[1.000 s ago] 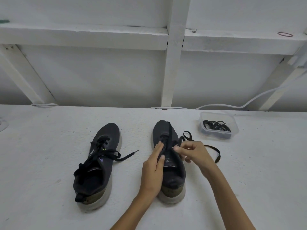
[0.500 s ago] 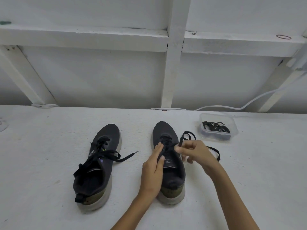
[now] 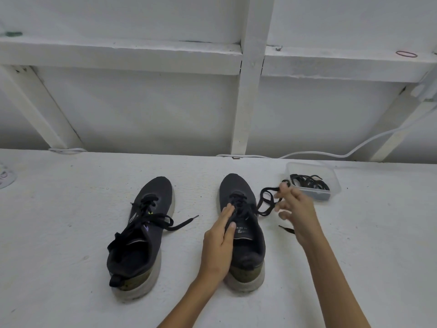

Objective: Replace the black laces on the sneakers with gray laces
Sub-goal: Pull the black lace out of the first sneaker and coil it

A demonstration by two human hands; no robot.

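Two dark sneakers stand side by side on the white surface, toes pointing away from me. The left sneaker (image 3: 139, 235) is fully laced with a black lace, one end trailing to its right. My left hand (image 3: 218, 242) rests with straight fingers on the tongue and lacing of the right sneaker (image 3: 246, 233). To that shoe's right, my right hand (image 3: 295, 209) is raised and pinches a loop of its black lace (image 3: 266, 202), which still runs from the eyelets. A lace tip pokes out below that hand.
A clear plastic tub (image 3: 313, 183) holding dark coiled laces sits at the back right, just beyond my right hand. A white cable (image 3: 307, 153) runs along the wall foot. White beams rise behind the surface. A round object shows at the far left edge.
My right hand has moved right and away from the right sneaker, drawing the black lace out sideways. My left hand stays on the shoe.
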